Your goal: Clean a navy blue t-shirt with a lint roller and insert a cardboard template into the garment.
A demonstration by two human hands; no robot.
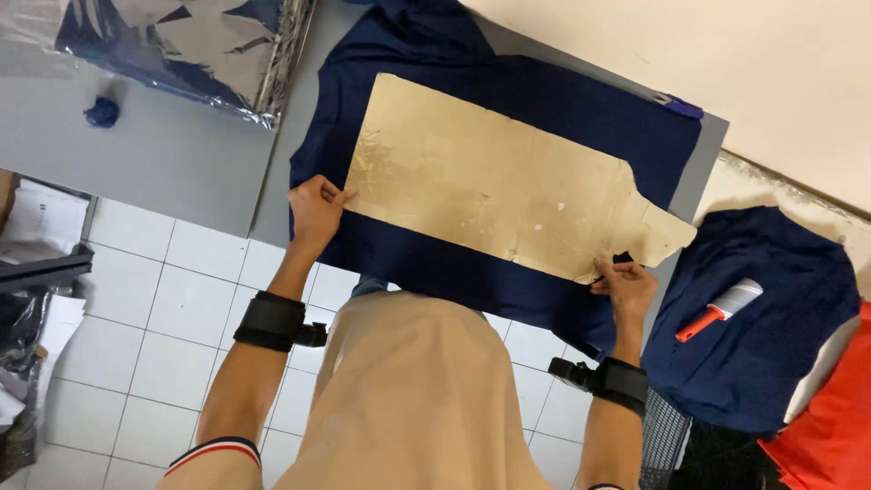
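A clear plastic package [181, 45] of folded navy cloth lies at the table's far-left corner.

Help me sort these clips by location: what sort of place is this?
Probably a garment folding and packing workspace: a cardboard folding template on a navy garment, a lint roller, and bagged navy garments.

I think I am looking into a small clothes packing room. A dark blue shirt [508, 118] lies flat on a grey worktop [181, 163] under a cardboard folding board [490, 177]. More shirts sit in clear bags [181, 45], and a lint roller [721, 310] rests on a blue pile [771, 363].
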